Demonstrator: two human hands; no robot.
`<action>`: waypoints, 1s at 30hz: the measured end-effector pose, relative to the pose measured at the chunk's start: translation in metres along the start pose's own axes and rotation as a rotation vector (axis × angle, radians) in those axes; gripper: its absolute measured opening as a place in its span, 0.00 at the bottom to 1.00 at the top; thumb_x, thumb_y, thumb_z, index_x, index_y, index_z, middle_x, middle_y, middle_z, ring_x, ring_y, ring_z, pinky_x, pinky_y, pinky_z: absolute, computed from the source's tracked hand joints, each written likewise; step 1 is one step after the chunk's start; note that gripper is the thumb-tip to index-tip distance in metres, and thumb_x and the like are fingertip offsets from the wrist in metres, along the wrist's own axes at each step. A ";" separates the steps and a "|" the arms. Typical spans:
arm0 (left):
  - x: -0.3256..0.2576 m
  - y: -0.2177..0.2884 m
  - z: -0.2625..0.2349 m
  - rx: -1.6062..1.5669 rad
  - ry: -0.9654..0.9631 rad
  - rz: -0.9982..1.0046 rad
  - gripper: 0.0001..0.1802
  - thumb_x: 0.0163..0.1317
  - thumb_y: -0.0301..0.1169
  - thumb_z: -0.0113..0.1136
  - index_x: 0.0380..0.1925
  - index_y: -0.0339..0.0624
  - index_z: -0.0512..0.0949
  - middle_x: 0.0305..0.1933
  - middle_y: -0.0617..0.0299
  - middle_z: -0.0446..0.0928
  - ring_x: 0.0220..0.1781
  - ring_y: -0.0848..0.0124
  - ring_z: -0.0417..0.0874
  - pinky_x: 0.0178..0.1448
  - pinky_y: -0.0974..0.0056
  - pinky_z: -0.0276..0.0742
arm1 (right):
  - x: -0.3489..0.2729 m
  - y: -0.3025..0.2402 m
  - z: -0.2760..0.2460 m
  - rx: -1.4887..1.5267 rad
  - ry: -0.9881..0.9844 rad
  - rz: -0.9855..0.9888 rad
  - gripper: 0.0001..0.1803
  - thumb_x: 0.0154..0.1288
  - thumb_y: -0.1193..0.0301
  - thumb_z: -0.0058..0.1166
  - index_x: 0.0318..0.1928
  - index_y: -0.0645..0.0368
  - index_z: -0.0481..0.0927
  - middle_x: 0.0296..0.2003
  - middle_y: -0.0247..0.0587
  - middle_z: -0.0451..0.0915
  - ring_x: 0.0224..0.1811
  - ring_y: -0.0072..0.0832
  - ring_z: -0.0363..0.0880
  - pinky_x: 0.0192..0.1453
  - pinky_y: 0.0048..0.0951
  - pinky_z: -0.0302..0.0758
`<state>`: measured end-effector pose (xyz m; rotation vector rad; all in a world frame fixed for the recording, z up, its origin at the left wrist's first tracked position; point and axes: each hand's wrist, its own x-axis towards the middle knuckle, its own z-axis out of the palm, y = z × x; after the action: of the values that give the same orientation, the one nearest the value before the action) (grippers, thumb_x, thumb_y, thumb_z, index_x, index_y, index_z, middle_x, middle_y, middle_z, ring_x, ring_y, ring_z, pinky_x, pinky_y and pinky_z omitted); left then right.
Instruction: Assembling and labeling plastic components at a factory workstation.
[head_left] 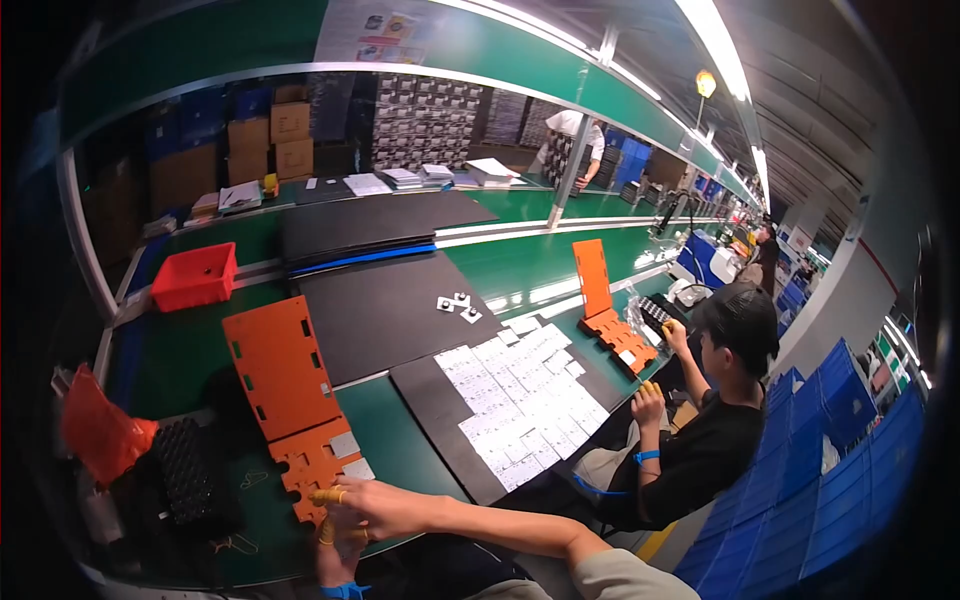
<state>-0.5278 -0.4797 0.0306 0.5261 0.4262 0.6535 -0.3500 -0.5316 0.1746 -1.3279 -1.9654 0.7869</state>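
Note:
My right hand (385,505) reaches in from the lower right across the near end of an orange hinged fixture (318,452). Yellow covers sit on its fingertips, which are pinched together over the fixture's near edge. Just below it is my left hand (342,548), fingers curled, with a blue strap (345,591) at the wrist. The two hands meet or overlap; whatever small thing they hold is hidden. The fixture's slotted lid (283,365) stands open, tilted back. Two small pale rectangular pieces (345,445) lie at the right side of its base.
Left of the fixture are a black pocketed tray (192,472), a red bag (100,425) and loose rubber bands (235,545). A red bin (195,277) sits farther back. White printed sheets (520,400) cover a black mat to the right. A co-worker (715,410) works at another orange fixture (615,335).

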 end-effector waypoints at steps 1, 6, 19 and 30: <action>0.000 0.000 -0.001 -0.036 0.003 0.015 0.23 0.71 0.46 0.54 0.59 0.46 0.74 0.53 0.62 0.80 0.50 0.68 0.84 0.47 0.64 0.83 | 0.000 0.001 0.001 -0.019 -0.005 -0.011 0.43 0.56 0.72 0.67 0.71 0.64 0.62 0.45 0.51 0.71 0.51 0.47 0.73 0.57 0.45 0.74; 0.011 0.003 -0.031 -0.154 -0.032 0.117 0.25 0.74 0.46 0.48 0.64 0.46 0.70 0.63 0.59 0.75 0.61 0.63 0.78 0.61 0.56 0.77 | 0.012 0.010 0.007 -0.131 0.033 -0.093 0.40 0.57 0.69 0.67 0.68 0.66 0.65 0.46 0.51 0.72 0.51 0.47 0.73 0.53 0.44 0.74; -0.046 0.052 -0.043 -0.262 0.509 0.264 0.09 0.70 0.36 0.58 0.43 0.46 0.79 0.30 0.63 0.78 0.24 0.71 0.77 0.29 0.68 0.74 | 0.102 -0.013 0.045 -0.250 0.065 -0.270 0.27 0.61 0.62 0.64 0.55 0.68 0.78 0.42 0.54 0.80 0.46 0.49 0.78 0.50 0.45 0.75; -0.081 0.056 -0.077 -0.129 0.267 0.445 0.20 0.72 0.33 0.49 0.58 0.31 0.74 0.49 0.52 0.81 0.19 0.84 0.61 0.24 0.75 0.57 | 0.196 -0.032 0.103 -0.196 0.388 -0.100 0.10 0.55 0.72 0.68 0.37 0.60 0.82 0.35 0.46 0.81 0.37 0.43 0.83 0.40 0.38 0.79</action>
<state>-0.6518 -0.4712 0.0193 0.4129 0.5185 1.1801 -0.5047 -0.3702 0.1687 -1.3623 -1.8091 0.2659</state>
